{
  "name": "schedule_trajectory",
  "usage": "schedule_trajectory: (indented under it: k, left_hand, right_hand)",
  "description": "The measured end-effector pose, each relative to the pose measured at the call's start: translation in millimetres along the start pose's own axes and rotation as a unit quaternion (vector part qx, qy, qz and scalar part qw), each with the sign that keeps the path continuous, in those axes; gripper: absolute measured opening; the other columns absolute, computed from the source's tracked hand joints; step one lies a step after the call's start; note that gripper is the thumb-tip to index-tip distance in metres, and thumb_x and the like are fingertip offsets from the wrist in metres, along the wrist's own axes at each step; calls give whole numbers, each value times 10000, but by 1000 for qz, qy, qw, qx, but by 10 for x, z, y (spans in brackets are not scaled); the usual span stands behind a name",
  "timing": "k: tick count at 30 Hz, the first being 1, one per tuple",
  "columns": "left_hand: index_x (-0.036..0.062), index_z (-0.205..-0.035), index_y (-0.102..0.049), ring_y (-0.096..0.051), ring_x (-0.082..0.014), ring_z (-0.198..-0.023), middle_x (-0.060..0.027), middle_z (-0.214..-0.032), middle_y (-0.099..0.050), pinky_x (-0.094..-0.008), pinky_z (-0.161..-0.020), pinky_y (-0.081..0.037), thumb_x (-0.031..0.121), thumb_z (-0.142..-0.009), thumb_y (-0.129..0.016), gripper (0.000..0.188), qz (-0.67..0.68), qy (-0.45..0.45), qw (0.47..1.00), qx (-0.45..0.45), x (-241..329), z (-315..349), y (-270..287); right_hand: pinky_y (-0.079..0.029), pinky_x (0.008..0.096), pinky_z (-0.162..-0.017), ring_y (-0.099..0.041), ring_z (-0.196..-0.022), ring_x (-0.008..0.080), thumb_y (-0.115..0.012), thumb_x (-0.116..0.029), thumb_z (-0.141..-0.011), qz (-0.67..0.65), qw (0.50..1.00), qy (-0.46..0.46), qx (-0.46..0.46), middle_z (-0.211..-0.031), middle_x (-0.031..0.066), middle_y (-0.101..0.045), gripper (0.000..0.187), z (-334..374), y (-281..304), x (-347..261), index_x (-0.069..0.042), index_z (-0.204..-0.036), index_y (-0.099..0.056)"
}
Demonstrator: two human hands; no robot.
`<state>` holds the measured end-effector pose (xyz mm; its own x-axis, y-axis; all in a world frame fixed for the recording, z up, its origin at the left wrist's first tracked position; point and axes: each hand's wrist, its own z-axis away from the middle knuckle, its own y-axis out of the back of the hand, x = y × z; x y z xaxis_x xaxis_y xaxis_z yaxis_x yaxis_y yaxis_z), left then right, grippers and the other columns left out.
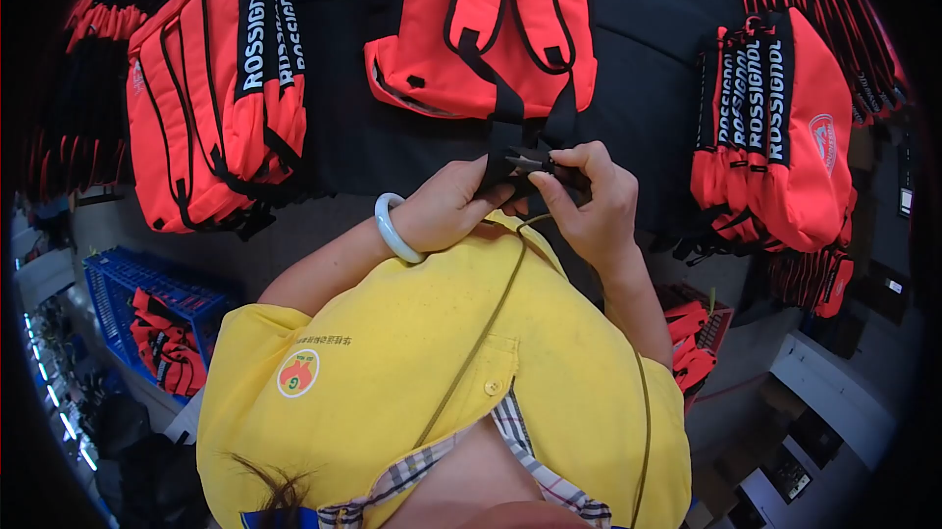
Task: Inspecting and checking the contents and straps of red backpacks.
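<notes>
On a dark work table [648,28] stacked with bags, the person's left hand [453,203] and right hand [589,200] both pinch a small black plastic strap buckle [535,168] at the table's near edge. The buckle's black strap runs to a red fabric backpack [491,28] just beyond; more red bags [211,87] flank it.

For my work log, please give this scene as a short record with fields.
left hand: grips the black strap end, pale bangle on wrist
right hand: fingers pinch the black buckle
red backpack: lies on the dark table, straps up
around: red bag stacks left and right, blue crate lower left
</notes>
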<state>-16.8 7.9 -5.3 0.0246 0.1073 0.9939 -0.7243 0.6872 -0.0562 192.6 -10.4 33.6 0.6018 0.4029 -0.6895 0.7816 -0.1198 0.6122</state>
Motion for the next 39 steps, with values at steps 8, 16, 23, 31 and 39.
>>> schedule_trajectory:
  k: [8,16,23,31,39]
  left_hand:
    - [36,-1292,-549,-698,-195,-858,-107,-929,-715,-330,-824,-540,-10,-987,-515,310,-15,-9,1000,1,30,-10,18]
    - [14,-1272,-561,-619,-136,-854,-65,-928,-663,-307,-833,-512,-36,-1007,-464,287,11,21,1000,3,90,-20,-8]
    - [10,-1277,-568,-625,-128,-885,-53,-938,-664,-295,-859,-512,-53,-990,-471,310,-8,35,999,-6,113,-29,-25]
    - [10,-1310,-525,-662,-155,-936,-77,-1022,-681,-304,-902,-514,-39,-989,-486,327,-12,43,999,-25,71,-20,-7]
    - [11,-1436,-376,-652,-181,-997,-134,-1103,-657,-322,-917,-514,90,-1035,-519,433,253,140,957,-7,-418,48,197]
  right_hand:
    - [-497,291,-523,-649,-563,206,-839,-178,-794,3,1000,6,-10,-693,69,-638,277,-38,25,35,-39,-891,-620]
    - [-519,275,-564,-675,-603,197,-836,-149,-789,-94,992,-88,9,-716,80,-657,267,-30,124,69,-28,-904,-628]
    - [-526,301,-568,-685,-614,212,-845,-174,-782,-37,997,-40,-52,-714,81,-662,278,-112,116,20,-41,-898,-630]
    - [-503,303,-538,-671,-589,218,-840,-180,-794,-28,997,-30,-61,-699,81,-660,271,-147,121,22,-33,-882,-629]
    - [-469,240,-656,-611,-711,79,-752,-122,-900,-109,958,-252,83,-773,40,-660,216,426,182,513,-12,-995,-593]
